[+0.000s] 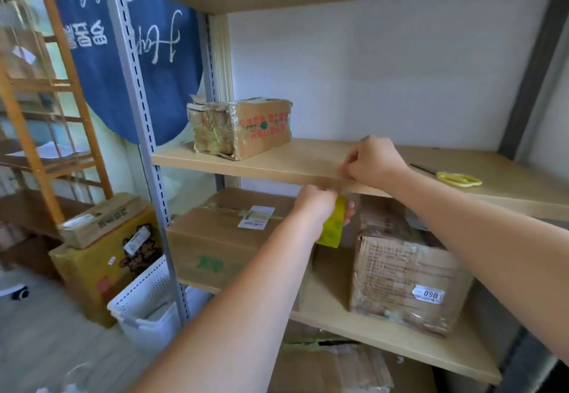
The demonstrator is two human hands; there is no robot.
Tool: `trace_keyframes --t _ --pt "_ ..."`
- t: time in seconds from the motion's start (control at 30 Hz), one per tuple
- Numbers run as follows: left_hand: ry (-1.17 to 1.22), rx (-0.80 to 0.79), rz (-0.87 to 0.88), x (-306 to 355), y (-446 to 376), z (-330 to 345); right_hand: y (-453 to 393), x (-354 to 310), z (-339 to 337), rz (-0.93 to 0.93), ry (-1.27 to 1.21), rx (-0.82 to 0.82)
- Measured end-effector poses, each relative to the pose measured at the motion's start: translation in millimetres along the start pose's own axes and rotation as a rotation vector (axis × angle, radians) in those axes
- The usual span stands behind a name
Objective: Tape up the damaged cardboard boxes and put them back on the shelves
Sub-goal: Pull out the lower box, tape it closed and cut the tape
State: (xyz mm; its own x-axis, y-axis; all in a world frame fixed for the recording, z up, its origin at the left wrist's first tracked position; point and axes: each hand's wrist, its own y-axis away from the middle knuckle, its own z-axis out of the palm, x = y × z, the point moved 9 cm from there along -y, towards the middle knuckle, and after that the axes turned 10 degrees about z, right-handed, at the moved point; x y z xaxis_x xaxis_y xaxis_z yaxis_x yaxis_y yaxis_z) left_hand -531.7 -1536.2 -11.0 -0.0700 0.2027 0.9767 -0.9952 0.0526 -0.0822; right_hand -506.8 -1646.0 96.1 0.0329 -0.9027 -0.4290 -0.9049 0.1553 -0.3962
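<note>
Yellow-green roll: the tape roll (332, 223) sits in the left hand (314, 204), fingers curled round it, just below the front edge of the middle shelf (277, 161).
Left hand: grips the roll — thumb side up, close under the shelf edge.
Right hand (374, 158): fingers curled and pinched together at the shelf's front edge; what they pinch is too small to tell, possibly the free end of the tape.
Hands, relation: near each other, right above left, the shelf edge between them.
Middle shelf, left: a small cardboard box (241, 129) wrapped in clear tape, red print on its side, standing towards the back.
Middle shelf, right: scissors (455, 177) with yellow handles, lying flat, well apart from the small box.
Lower shelf (385, 328), left: a large closed box (215, 238) with a white label on top and green print on its front.
Lower shelf, right: a worn box (409, 275) — crumpled, taped over, bearing a white sticker near its lower corner.
Beside the rack: a yellow carton (101, 269) on the floor with a smaller box (101, 220) on top, and a white perforated basket (147, 300) against the grey upright.
Background: a blue cloth (101, 53) with white lettering hangs behind the upright.
</note>
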Motion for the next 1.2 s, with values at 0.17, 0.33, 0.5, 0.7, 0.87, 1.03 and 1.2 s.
trace_keyframes --t 0.17,0.33,0.5,0.7,0.87,1.03,1.2 --pt "0.089 -0.004 -0.03 -17.5 -15.5 -0.1 -11.1 -3.1 10.3 -0.054 0.128 -0.061" --pt "0.072 -0.002 0.012 -21.2 -12.7 -1.8 -17.4 9.7 -5.3 0.086 0.412 -0.006" --pt "-0.02 0.037 0.063 -23.9 -12.6 -7.2 -11.0 10.0 34.9 0.004 0.217 -0.237" --pt "-0.208 0.126 0.209 -34.0 -10.4 -34.3 -13.6 4.7 46.1 0.052 0.029 -0.231" --pt "-0.519 0.348 0.359 -89.1 36.7 -126.3 112.7 -5.7 24.5 -0.491 -0.086 0.386" --pt "-1.025 -0.144 0.132 -224.0 72.6 -160.9 233.2 126.7 221.1 -0.474 0.634 -0.7" --pt "-1.266 -0.5 -0.207 -323.6 79.4 -166.9 266.0 262.8 301.3 0.111 0.631 -1.003"
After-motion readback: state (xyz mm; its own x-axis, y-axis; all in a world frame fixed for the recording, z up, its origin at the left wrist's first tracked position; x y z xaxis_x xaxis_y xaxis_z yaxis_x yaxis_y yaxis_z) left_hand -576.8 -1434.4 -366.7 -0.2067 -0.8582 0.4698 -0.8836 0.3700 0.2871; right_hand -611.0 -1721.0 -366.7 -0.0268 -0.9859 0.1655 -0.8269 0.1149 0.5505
